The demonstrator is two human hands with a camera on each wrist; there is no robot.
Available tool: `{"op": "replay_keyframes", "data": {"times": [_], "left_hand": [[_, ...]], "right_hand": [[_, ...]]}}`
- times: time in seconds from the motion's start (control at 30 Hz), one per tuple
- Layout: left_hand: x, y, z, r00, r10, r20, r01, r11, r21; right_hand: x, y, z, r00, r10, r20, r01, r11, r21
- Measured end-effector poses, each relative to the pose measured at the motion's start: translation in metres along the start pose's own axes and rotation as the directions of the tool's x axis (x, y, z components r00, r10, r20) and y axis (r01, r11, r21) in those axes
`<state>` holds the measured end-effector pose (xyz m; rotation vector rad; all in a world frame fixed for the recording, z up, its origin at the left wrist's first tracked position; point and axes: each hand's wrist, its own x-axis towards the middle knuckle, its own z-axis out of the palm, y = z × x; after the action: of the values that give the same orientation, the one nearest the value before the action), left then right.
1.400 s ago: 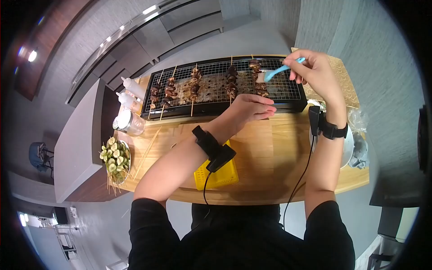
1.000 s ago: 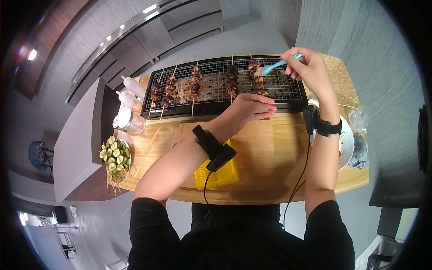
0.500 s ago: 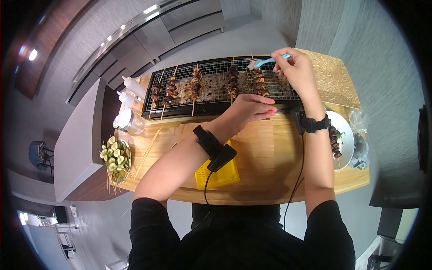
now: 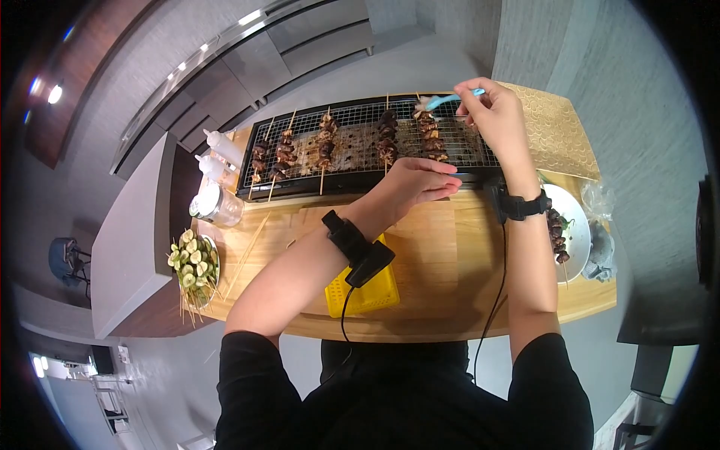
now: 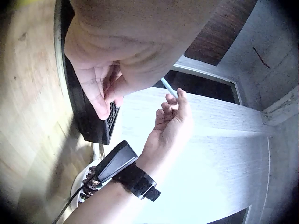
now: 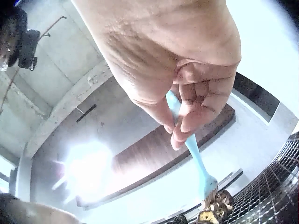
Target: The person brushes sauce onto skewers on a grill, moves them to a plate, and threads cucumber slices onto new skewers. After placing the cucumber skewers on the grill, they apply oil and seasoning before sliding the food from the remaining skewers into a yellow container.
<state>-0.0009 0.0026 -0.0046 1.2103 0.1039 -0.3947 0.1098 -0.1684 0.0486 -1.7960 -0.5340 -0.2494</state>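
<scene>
My right hand (image 4: 495,116) pinches the pale blue handle of a basting brush (image 6: 198,163) between thumb and fingers. The brush's bristles (image 4: 423,105) lie against the far end of the rightmost skewer of browned meat (image 4: 431,136) on the black grill (image 4: 352,181). In the right wrist view the bristles touch the dark pieces. My left hand (image 4: 420,180) is at that skewer's near end by the grill's front rim, thumb and fingers drawn together around where the stick comes out. The stick between them is hidden.
Several other meat skewers (image 4: 326,140) lie across the grate. White squeeze bottles (image 4: 217,171), a jar (image 4: 217,205) and sliced-vegetable skewers (image 4: 193,262) are at left. A yellow basket (image 4: 364,292) sits under the left forearm. A white bowl (image 4: 574,247) holds more skewers at right.
The right hand has moved left and away from me, taking the brush from the skewer's middle up to its far end. The left hand stays in place.
</scene>
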Motion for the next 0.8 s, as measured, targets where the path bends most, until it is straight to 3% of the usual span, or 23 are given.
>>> {"op": "replay_keyframes", "data": {"times": [0.07, 0.17, 0.27, 0.37, 0.8], "left_hand": [[0.001, -0.001, -0.001, 1.0, 0.0, 0.003, 0.0, 1.0, -0.006], [0.002, -0.002, -0.003, 1.0, 0.003, 0.0, -0.003, 1.0, -0.014], [0.003, -0.003, -0.003, 1.0, 0.006, 0.003, -0.006, 1.0, -0.026], [0.002, -0.002, -0.002, 1.0, 0.004, 0.006, -0.004, 1.0, -0.026], [-0.003, 0.002, 0.003, 1.0, -0.002, -0.016, 0.002, 1.0, -0.018]], "right_hand": [[-0.001, -0.002, 0.003, 0.998, -0.039, -0.054, 0.041, 0.998, 0.039], [0.003, 0.005, -0.007, 0.997, 0.0, 0.079, 0.007, 0.996, -0.086], [-0.001, -0.013, -0.017, 0.999, 0.03, 0.035, -0.03, 1.0, -0.002], [-0.004, -0.02, -0.023, 0.986, 0.045, 0.163, -0.058, 0.995, 0.075], [-0.008, -0.034, -0.05, 0.946, 0.092, 0.311, -0.117, 0.991, 0.061]]}}
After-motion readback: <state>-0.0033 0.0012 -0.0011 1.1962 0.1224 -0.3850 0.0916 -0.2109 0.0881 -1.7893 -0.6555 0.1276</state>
